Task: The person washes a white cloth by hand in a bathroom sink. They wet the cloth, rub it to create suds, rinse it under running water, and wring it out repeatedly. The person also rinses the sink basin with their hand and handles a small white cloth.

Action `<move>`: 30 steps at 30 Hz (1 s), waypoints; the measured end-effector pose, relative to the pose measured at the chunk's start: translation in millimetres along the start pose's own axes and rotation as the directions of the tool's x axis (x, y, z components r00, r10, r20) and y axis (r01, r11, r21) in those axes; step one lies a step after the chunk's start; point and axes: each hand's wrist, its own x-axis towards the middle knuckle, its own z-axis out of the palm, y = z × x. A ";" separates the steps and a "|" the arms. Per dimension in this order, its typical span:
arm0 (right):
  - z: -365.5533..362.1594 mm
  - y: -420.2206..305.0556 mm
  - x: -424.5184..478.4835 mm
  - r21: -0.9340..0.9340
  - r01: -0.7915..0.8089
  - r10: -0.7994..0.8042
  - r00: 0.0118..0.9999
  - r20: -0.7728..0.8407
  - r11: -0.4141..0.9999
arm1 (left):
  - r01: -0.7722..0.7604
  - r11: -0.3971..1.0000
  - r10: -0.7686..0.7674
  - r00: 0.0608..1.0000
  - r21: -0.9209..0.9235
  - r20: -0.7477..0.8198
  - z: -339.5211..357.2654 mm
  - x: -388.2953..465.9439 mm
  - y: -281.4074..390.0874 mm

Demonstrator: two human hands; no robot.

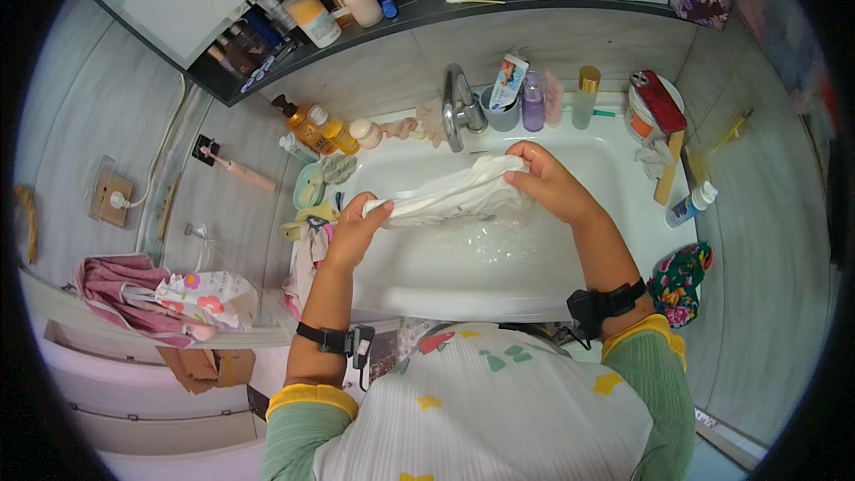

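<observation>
A wet white cloth (454, 194) is stretched between my two hands above the white washbasin (461, 304). My left hand (354, 224) grips its left end, thumb on top. At the other end, slightly higher in the view, my right hand (551, 180) pinches the bunched fabric. Folds run along the cloth's length, and its lower edge looks thin and partly see-through. Beneath it, ripples and glints show on water in the basin. The chrome faucet (459, 107) stands just behind the cloth.
Along the back rim stand a grey cup (501, 113), a purple bottle (532, 103) and a gold-capped bottle (586, 99). A red phone (658, 101) rests on a white tub at right. Amber bottles (310, 127) crowd the left corner. A dark shelf (427, 10) overhangs the basin.
</observation>
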 end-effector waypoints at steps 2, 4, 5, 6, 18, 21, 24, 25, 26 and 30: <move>-6.2 -4.0 3.0 -0.070 0.027 -0.024 0.999 0.040 0.997 | -0.128 0.981 0.127 0.992 0.149 0.017 -3.7 4.6 -7.5; -15.4 -5.2 4.8 -0.150 0.050 -0.041 0.997 0.064 0.987 | -0.216 0.949 0.215 0.976 0.229 0.030 -7.8 7.5 -6.8; -19.2 -6.1 5.6 -0.228 0.070 -0.060 0.997 0.049 0.971 | -0.238 0.942 0.239 0.971 0.235 0.025 -9.9 7.1 -4.2; -23.2 -6.5 4.0 -0.308 0.081 -0.075 0.997 0.031 0.948 | -0.258 0.937 0.259 0.965 0.236 0.025 -9.2 5.4 -0.8; -30.1 -24.5 -10.3 -0.185 0.184 -0.224 0.949 -0.223 0.965 | -0.027 0.995 -0.007 0.940 0.094 0.340 -32.9 2.6 26.4; -35.9 -34.4 -21.8 -0.197 0.168 -0.201 0.967 -0.157 0.966 | 0.019 0.995 0.016 0.938 -0.098 0.345 -32.8 3.0 18.5; -44.2 -26.7 -12.9 -0.368 0.137 -0.221 0.955 -0.197 0.920 | 0.109 0.984 -0.054 0.937 -0.142 0.345 -21.8 5.2 9.5; -45.8 -16.7 -8.0 -0.444 0.118 -0.239 0.944 -0.227 0.888 | 0.192 0.969 -0.123 0.920 -0.154 0.371 -14.7 7.0 4.9; -42.6 -0.1 -5.4 -0.720 0.084 -0.321 0.926 -0.200 0.689 | 0.273 0.948 -0.191 0.897 -0.163 0.398 -6.1 11.5 -1.3; 14.9 62.0 6.8 -0.774 -0.073 0.111 0.994 -0.003 0.629 | 0.555 0.745 -0.328 0.788 -0.369 0.521 27.9 32.6 -77.9</move>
